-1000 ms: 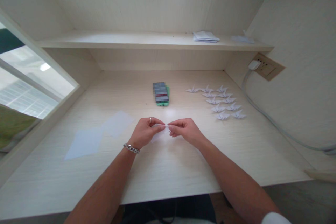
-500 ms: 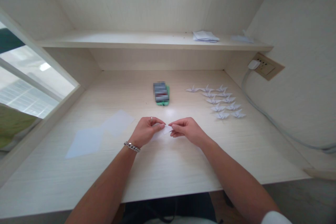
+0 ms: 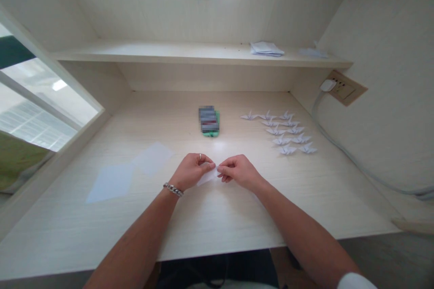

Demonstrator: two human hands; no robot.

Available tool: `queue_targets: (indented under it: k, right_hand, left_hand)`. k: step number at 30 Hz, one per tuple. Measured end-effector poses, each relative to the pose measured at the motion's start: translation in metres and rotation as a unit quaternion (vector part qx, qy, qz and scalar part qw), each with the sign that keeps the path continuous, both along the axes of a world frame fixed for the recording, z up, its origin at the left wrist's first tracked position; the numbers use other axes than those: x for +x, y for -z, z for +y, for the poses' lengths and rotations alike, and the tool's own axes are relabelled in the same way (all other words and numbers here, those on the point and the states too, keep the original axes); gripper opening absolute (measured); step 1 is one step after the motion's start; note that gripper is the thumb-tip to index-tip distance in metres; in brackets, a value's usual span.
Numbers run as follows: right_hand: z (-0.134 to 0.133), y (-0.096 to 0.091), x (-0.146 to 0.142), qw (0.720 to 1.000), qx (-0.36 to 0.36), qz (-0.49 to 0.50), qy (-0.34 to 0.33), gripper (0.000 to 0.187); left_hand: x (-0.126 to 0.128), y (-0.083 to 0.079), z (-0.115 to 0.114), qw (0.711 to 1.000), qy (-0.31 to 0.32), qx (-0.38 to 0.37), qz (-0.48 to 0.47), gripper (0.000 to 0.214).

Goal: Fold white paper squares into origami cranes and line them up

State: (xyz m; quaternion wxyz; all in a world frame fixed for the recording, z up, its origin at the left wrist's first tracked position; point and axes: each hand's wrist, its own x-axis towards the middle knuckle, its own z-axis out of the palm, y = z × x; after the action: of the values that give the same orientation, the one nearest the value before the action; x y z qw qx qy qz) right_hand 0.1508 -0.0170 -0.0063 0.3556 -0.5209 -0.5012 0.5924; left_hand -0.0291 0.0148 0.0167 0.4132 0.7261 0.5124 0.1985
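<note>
A small folded paper [image 3: 207, 175] is pinched between the left hand [image 3: 191, 170] and right hand [image 3: 239, 171], both grips clamped on it. It is judged light, thin and easily creased, best held by its edges.

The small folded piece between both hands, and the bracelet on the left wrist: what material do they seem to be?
The folded piece, pinched by the left hand and the right hand, looks like thin matte white paper: it holds sharp creases. The bracelet looks like shiny silver-coloured metal chain links, though plated plastic cannot be excluded.

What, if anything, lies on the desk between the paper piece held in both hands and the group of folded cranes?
Nothing visible: bare desk separates the paper piece, pinched by the left hand and right hand, from the cranes.
</note>
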Motion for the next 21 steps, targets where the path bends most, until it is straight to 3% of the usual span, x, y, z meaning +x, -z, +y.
queue_targets:
  k: [5, 11, 14, 21]
  right_hand:
    - [-0.001, 0.004, 0.000, 0.996, 0.079, -0.050, -0.012, 0.014]
    - [0.000, 0.003, 0.002, 0.998, 0.052, -0.018, -0.005, 0.016]
    - [0.001, 0.002, 0.003, 0.999, 0.047, -0.014, 0.007, 0.017]
    - [0.000, 0.003, 0.001, 0.995, 0.090, -0.045, -0.010, 0.015]
  left_hand:
    - [0.003, 0.001, -0.002, 1.000, 0.005, 0.015, -0.002, 0.023]
    - [-0.002, 0.009, 0.004, 0.988, -0.026, -0.091, -0.123, 0.040]
    - [-0.004, 0.008, 0.006, 0.989, -0.057, -0.048, -0.126, 0.041]
    - [0.005, 0.000, -0.005, 0.997, 0.004, 0.054, -0.048, 0.023]
